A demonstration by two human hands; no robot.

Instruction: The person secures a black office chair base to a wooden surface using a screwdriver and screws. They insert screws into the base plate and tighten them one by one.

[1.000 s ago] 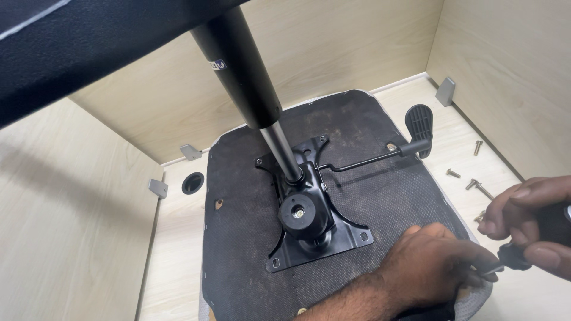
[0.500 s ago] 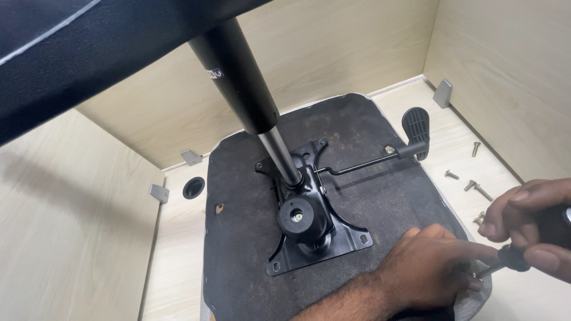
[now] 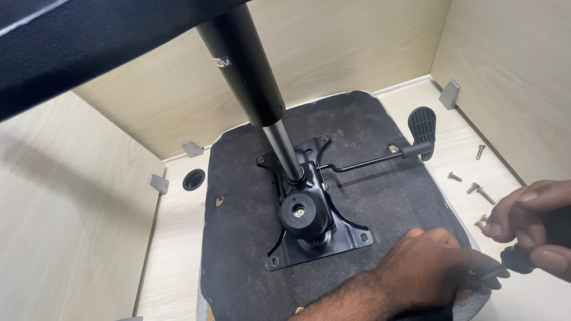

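Screwdriver (image 3: pixel 523 258) gripped over seat underside (image 3: pixel 380 196), wooden surface (image 3: pixel 178 249).

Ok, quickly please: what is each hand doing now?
Left hand: resting on the seat underside, fingers at the screwdriver tip.
Right hand: closed around the screwdriver.

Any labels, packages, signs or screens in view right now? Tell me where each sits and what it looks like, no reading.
Label sticker: on the upper part of the black gas-lift cylinder, facing the camera; small rectangle, dark with a pale edge and pale marks.
No packages, signs or screens show anywhere else in the head view.
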